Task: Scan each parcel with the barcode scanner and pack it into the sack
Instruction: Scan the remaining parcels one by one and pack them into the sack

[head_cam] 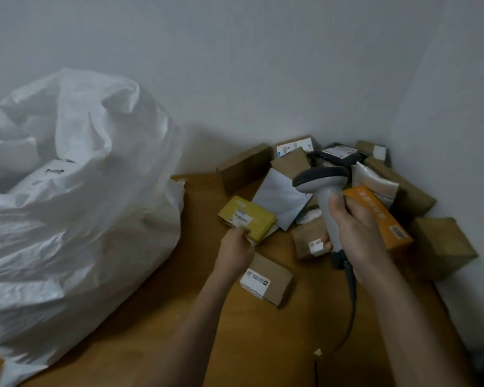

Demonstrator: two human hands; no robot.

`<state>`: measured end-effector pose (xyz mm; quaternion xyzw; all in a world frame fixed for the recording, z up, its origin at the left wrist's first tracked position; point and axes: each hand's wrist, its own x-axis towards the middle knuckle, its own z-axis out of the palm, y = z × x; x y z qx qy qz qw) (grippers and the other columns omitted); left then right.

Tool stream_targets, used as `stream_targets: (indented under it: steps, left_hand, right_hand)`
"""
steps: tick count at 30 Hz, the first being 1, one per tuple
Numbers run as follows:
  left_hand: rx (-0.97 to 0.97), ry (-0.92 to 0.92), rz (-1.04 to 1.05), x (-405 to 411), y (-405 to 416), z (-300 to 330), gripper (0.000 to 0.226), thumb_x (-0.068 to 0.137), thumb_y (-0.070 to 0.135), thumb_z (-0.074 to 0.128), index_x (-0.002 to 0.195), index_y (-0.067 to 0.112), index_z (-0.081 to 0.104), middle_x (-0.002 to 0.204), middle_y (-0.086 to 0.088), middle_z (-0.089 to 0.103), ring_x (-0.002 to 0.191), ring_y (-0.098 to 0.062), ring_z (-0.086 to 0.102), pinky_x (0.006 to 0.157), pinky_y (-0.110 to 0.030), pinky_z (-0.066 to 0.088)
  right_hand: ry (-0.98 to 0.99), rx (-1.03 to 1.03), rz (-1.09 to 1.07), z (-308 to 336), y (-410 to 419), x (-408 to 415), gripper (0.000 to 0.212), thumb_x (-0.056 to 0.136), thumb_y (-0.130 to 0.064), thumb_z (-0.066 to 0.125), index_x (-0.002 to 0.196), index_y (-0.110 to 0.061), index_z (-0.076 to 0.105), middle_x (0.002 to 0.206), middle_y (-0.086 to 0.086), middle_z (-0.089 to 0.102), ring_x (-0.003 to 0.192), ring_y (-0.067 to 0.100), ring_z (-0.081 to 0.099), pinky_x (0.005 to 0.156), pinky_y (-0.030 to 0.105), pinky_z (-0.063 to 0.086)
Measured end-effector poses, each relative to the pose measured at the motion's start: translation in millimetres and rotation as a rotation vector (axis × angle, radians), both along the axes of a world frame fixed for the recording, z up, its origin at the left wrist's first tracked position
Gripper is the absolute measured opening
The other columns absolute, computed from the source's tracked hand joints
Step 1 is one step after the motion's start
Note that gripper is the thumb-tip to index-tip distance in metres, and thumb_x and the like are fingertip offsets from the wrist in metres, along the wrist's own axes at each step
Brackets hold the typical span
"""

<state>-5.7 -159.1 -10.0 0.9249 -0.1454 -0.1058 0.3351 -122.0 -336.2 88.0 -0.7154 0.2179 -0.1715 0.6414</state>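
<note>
The right hand (355,227) is nearest the camera, and the scanner (326,196) is gripped in it by the handle, with the head held up over the pile of parcels (347,174). A dark cord (352,297) is seen hanging down from the scanner. The left hand (236,247) is stretched out to the yellow box (248,217), and its near edge is pinched by the fingertips. The yellow box is lying on the brown table (263,344), just beside a grey bag (280,199) and close to the rest of the pile in the corner. A small brown box (267,279) with a white label is seen under the left arm. The big white sack (67,205) is standing at the left, well apart from the pile, and something white is already inside it. The step in hand looks like picking up the yellow box to be scanned. Next, the label should be turned up to the scanner head, and then the box can be carried left to the sack. The words on the labels are too blurry to be read. The scanner's window is pointed away and cannot be seen. The sack is cut off at the left edge, and how full it is cannot be told.
</note>
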Motion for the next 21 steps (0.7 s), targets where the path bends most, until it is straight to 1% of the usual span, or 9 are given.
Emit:
stream_targets:
  steps: [2, 4, 6, 9, 11, 13, 16, 19, 21]
  left_hand:
    - [0.258, 0.102, -0.179, -11, -13, -38, 0.062, 0.088, -0.002, 0.056, 0.145, 0.019, 0.041, 0.152, -0.006, 0.035, 0.132, -0.024, 0.042, 0.099, -0.027, 0.042]
    - [0.514, 0.112, -0.294, -24, -23, -71, 0.084, 0.087, -0.009, 0.051, 0.153, 0.033, 0.021, 0.163, 0.001, 0.008, 0.144, -0.033, 0.024, 0.11, -0.042, 0.036]
    - [0.737, 0.024, -0.353, -34, -31, -97, 0.092, 0.093, -0.004, 0.05, 0.154, 0.044, 0.001, 0.164, 0.007, -0.009, 0.149, -0.036, 0.007, 0.115, -0.052, 0.024]
    - [0.914, -0.054, -0.435, -36, -41, -121, 0.1, 0.095, 0.009, 0.057, 0.15, 0.044, -0.018, 0.162, 0.01, -0.021, 0.151, -0.033, -0.004, 0.118, -0.053, 0.014]
    - [0.955, -0.017, -0.492, -33, -49, -131, 0.103, 0.094, 0.012, 0.06, 0.15, 0.042, -0.02, 0.161, 0.01, -0.022, 0.151, -0.031, -0.009, 0.12, -0.052, 0.009]
    - [0.964, 0.028, -0.528, -32, -57, -136, 0.096, 0.095, 0.018, 0.06, 0.152, 0.04, -0.015, 0.163, 0.009, -0.018, 0.151, -0.03, -0.009, 0.121, -0.055, 0.005]
    - [0.916, 0.02, -0.518, -33, -63, -138, 0.077, 0.098, 0.035, 0.052, 0.155, 0.037, 0.001, 0.164, 0.003, 0.004, 0.151, -0.03, 0.003, 0.12, -0.056, 0.003]
    - [0.901, 0.113, -0.476, -34, -61, -131, 0.105, 0.077, 0.028, 0.079, 0.155, 0.035, 0.009, 0.155, 0.003, 0.018, 0.145, -0.026, 0.018, 0.12, -0.056, 0.007]
    - [0.78, 0.154, -0.347, -32, -59, -122, 0.113, 0.066, 0.033, 0.087, 0.151, 0.034, 0.014, 0.149, 0.003, 0.024, 0.14, -0.026, 0.026, 0.118, -0.055, 0.017]
  right_hand:
    - [0.045, 0.018, 0.031, -14, -21, -2, 0.032, 0.102, -0.045, 0.041, 0.091, -0.02, 0.057, 0.06, 0.006, 0.056, 0.048, 0.014, 0.056, 0.045, 0.025, 0.045]
    - [0.095, 0.059, 0.054, -28, -41, -2, 0.031, 0.101, -0.046, 0.042, 0.093, -0.022, 0.058, 0.059, 0.002, 0.057, 0.051, 0.015, 0.056, 0.046, 0.025, 0.044]
    - [0.13, 0.076, 0.068, -40, -58, -4, 0.031, 0.101, -0.047, 0.041, 0.092, -0.023, 0.058, 0.055, -0.002, 0.057, 0.051, 0.014, 0.055, 0.046, 0.022, 0.044]
    - [0.175, 0.077, 0.074, -56, -79, -4, 0.031, 0.1, -0.047, 0.041, 0.092, -0.023, 0.058, 0.056, -0.001, 0.057, 0.049, 0.01, 0.055, 0.045, 0.018, 0.044]
    - [0.207, 0.088, 0.078, -65, -90, -3, 0.031, 0.1, -0.047, 0.041, 0.093, -0.021, 0.058, 0.06, 0.003, 0.057, 0.049, 0.01, 0.054, 0.045, 0.019, 0.043]
    - [0.228, 0.107, 0.087, -72, -97, -1, 0.029, 0.101, -0.045, 0.041, 0.095, -0.022, 0.058, 0.063, 0.006, 0.057, 0.05, 0.01, 0.054, 0.046, 0.021, 0.043]
    - [0.242, 0.159, 0.09, -77, -103, 3, 0.027, 0.101, -0.045, 0.042, 0.097, -0.023, 0.057, 0.065, 0.008, 0.056, 0.05, 0.011, 0.054, 0.046, 0.023, 0.042]
    - [0.246, 0.159, 0.081, -78, -104, 6, 0.026, 0.101, -0.044, 0.041, 0.096, -0.024, 0.057, 0.065, 0.008, 0.057, 0.047, 0.008, 0.054, 0.042, 0.02, 0.041]
    - [0.233, 0.161, 0.074, -77, -103, 9, 0.026, 0.101, -0.045, 0.042, 0.096, -0.025, 0.057, 0.065, 0.007, 0.057, 0.046, 0.007, 0.054, 0.041, 0.018, 0.04]
